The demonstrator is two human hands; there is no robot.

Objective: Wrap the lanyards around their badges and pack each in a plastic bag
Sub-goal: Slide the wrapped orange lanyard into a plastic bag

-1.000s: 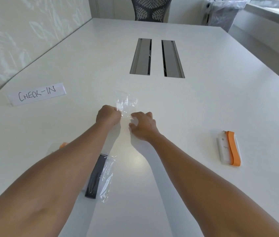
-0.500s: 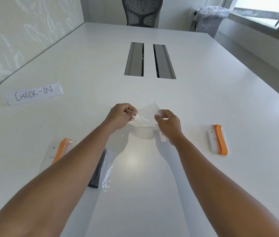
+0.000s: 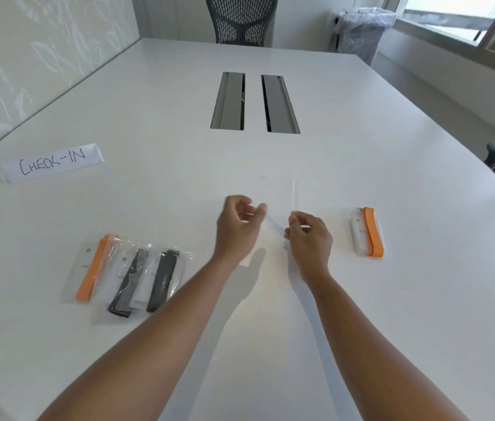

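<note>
Clear plastic, almost invisible against the white desk [image 3: 361,299], stretches between the two hands above the middle of the desk: an empty plastic bag [image 3: 282,205]. The right hand [image 3: 308,238] has its grip closed on the bag, thumb and forefinger pinching the near right part of it, the other fingers curled under. The left hand [image 3: 237,226] is blurred; its fingers are bent and its thumb and forefinger meet at the bag's left edge, so it seems to pinch the film too, though the blur leaves that uncertain. How the bag is turned and whether its mouth is parted cannot be made out; only a thin bright edge of it stands up beyond the right hand.

Just right of the right hand, toward the desk's right edge, lies a white badge wrapped in an orange lanyard [image 3: 367,232], flat and unbagged, apart from both hands. Toward the near left of the desk, left of the left forearm, three packed bags [image 3: 127,275] lie side by side, partly overlapping: one holds a badge with an orange lanyard, the other two badges with black lanyards.

Farther left, near the desk's curved left edge, stands a folded paper sign lettered CHECK-IN [image 3: 52,162]. Two cable hatches [image 3: 253,103] sit in the centre of the desk, and a mesh chair [image 3: 241,19] stands at the far edge.
</note>
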